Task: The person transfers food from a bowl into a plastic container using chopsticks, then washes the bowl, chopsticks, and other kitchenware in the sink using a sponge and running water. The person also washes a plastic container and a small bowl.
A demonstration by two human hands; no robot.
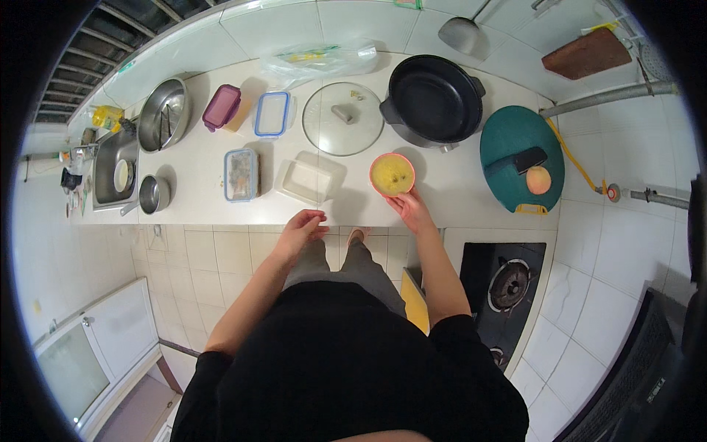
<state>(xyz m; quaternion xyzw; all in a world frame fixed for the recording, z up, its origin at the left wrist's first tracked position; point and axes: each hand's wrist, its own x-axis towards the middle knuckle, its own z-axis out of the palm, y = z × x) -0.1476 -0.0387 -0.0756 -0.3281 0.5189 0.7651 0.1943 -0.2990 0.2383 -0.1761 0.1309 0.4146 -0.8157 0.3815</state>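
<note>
My right hand (410, 209) grips the near rim of a small bowl with a pinkish-red rim. In that bowl (413, 175) is a yellow, soup-like food (389, 170) with a few darker bits near its middle. My left hand (301, 231) hangs at the counter's front edge with its fingers loosely bent and nothing visible in it. Nearest to it is a clear, lidless rectangular container (304, 182). Farther left stands a clear container with a blue-edged lid (241, 175) and greyish contents. Behind them lie a glass pot lid (359, 130) and a blue-rimmed container lid (272, 113).
A black two-handled pot (436, 99) stands at the back right, beside a green cutting board (497, 182) with a dark-handled knife (529, 160) and a peach (538, 180). A maroon-lidded container (222, 106), steel basin (154, 124), small saucepan (154, 193) and sink (110, 193) are leftward. A gas stove (480, 287) is lower right.
</note>
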